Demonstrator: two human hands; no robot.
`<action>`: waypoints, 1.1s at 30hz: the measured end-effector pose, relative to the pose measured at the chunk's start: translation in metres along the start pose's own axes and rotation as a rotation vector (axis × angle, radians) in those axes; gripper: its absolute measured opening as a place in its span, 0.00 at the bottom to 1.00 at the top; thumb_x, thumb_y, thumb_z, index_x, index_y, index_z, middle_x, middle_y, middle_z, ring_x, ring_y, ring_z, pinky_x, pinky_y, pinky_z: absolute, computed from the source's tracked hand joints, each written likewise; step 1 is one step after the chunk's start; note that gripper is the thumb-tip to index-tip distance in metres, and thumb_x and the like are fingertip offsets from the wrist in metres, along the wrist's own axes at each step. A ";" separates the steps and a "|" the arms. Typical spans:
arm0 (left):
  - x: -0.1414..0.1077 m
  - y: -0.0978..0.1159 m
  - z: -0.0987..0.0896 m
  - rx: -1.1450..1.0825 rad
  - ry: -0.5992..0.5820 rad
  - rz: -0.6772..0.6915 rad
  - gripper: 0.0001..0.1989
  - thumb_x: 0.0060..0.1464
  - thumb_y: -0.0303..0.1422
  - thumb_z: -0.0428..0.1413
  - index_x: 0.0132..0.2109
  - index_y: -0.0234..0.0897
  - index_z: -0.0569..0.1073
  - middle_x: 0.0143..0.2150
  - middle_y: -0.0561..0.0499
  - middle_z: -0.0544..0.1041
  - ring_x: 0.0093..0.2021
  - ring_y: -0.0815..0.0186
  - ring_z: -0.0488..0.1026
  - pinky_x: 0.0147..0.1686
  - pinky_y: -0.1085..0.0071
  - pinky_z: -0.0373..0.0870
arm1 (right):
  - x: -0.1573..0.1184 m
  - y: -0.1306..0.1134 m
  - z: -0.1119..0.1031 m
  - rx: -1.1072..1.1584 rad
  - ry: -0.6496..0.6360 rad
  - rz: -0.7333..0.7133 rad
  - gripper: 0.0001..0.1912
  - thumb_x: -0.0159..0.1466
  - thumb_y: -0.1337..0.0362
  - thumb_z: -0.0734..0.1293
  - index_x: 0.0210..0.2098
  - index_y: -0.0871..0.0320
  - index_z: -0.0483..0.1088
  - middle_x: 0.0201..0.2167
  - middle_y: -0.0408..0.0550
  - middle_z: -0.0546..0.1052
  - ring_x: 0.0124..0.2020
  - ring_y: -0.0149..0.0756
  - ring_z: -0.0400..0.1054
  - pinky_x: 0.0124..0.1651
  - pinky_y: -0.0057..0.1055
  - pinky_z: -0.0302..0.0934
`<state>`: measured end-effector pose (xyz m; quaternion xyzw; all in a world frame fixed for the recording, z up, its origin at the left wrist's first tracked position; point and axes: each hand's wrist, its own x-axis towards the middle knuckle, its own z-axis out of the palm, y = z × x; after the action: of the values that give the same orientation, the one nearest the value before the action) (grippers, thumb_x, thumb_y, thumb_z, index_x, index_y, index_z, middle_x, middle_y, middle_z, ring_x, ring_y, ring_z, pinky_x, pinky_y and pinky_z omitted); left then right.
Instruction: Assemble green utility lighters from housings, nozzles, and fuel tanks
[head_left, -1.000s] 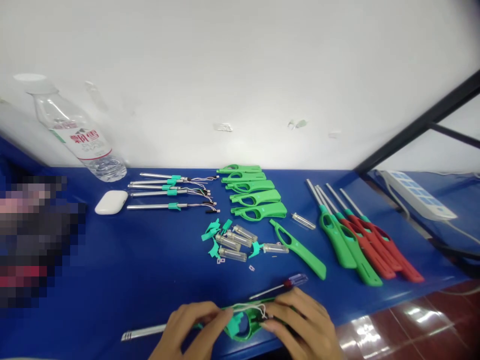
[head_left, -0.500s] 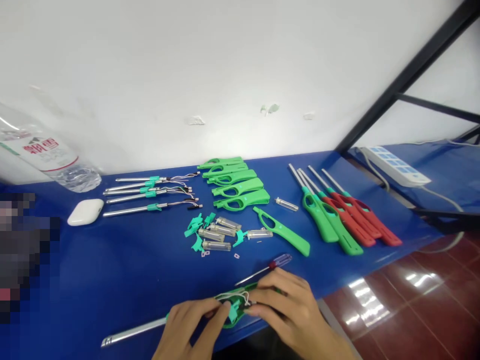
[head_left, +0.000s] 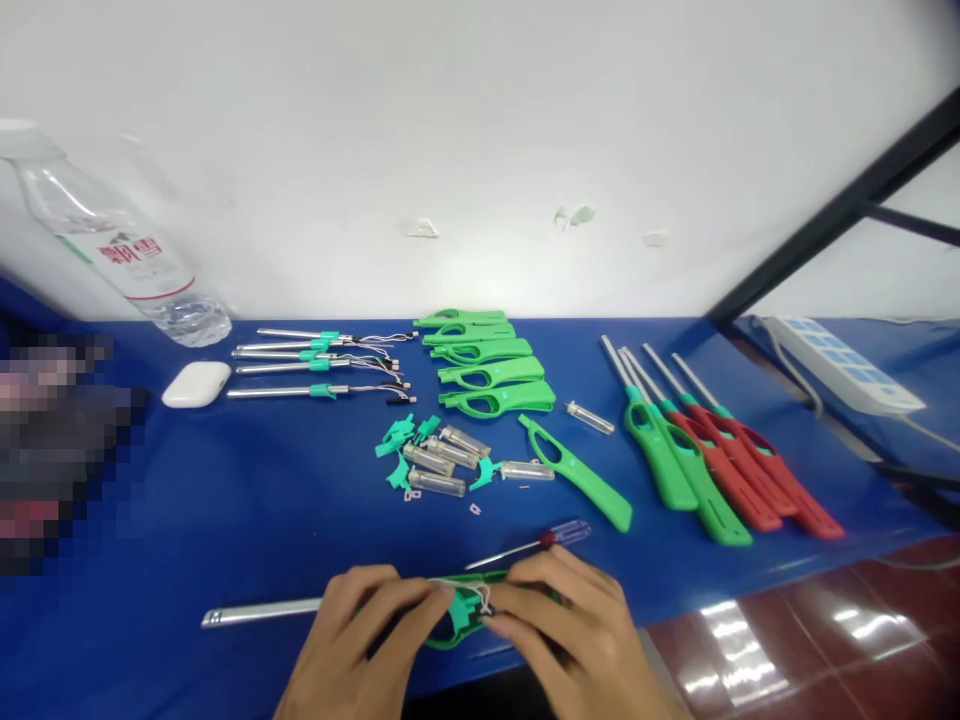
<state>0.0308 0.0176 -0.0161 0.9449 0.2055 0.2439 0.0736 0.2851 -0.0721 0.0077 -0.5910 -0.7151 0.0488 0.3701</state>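
At the table's front edge lies an opened green lighter shell [head_left: 439, 641], its inside facing up. My left hand [head_left: 367, 630] is closed on the shell's front part, where a long metal tube [head_left: 259, 612] sticks out to the left. A teal trigger [head_left: 463, 608] sits inside the shell between my hands. My right hand [head_left: 566, 620] is closed around the shell's rear part, its thumb and finger pinching a small dark part by the white wires [head_left: 484, 594]. My fingers hide much of the shell. Just beyond lies a screwdriver [head_left: 551, 536] with a purple handle.
Metal tubes with wires [head_left: 289, 392], green shell halves [head_left: 517, 398], clear fuel tanks [head_left: 436, 484] and teal triggers [head_left: 395, 436] lie behind. Green lighters [head_left: 660, 460] and red lighters [head_left: 739, 480] rest right. A white case [head_left: 196, 385] and bottle [head_left: 142, 250] stand left; a power strip [head_left: 847, 365] is far right.
The view has shifted, so the table's things appear displaced. The tube lies closer to level now. Both hands keep hold of the shell, with the right fingertips still at the wires.
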 end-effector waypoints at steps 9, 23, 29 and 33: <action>0.021 0.016 -0.006 0.059 0.193 -0.100 0.16 0.75 0.19 0.50 0.49 0.37 0.81 0.45 0.51 0.85 0.47 0.62 0.79 0.51 0.63 0.79 | -0.008 0.013 0.004 0.001 -0.052 -0.074 0.13 0.79 0.64 0.65 0.53 0.47 0.82 0.40 0.43 0.84 0.36 0.33 0.81 0.41 0.29 0.77; 0.037 0.026 -0.004 0.034 0.286 -0.270 0.15 0.80 0.29 0.49 0.44 0.42 0.78 0.40 0.54 0.81 0.38 0.67 0.80 0.42 0.72 0.78 | -0.016 0.020 0.016 0.001 0.053 -0.103 0.12 0.80 0.65 0.64 0.51 0.51 0.81 0.38 0.45 0.83 0.34 0.34 0.79 0.40 0.30 0.74; 0.032 0.025 -0.001 0.038 0.302 -0.236 0.16 0.80 0.28 0.48 0.46 0.41 0.79 0.42 0.53 0.81 0.40 0.67 0.80 0.43 0.71 0.78 | -0.019 0.025 0.017 -0.005 0.063 -0.150 0.12 0.80 0.65 0.64 0.51 0.52 0.81 0.39 0.46 0.83 0.35 0.34 0.80 0.41 0.29 0.75; 0.029 0.027 0.003 0.048 0.300 -0.268 0.16 0.81 0.28 0.47 0.45 0.40 0.78 0.42 0.51 0.79 0.39 0.66 0.79 0.42 0.70 0.78 | -0.019 0.026 0.016 -0.007 0.037 -0.146 0.11 0.79 0.66 0.65 0.52 0.51 0.80 0.40 0.45 0.84 0.37 0.35 0.80 0.44 0.30 0.75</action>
<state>0.0646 0.0051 0.0001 0.8637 0.3436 0.3652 0.0515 0.2971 -0.0751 -0.0261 -0.5393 -0.7496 0.0083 0.3837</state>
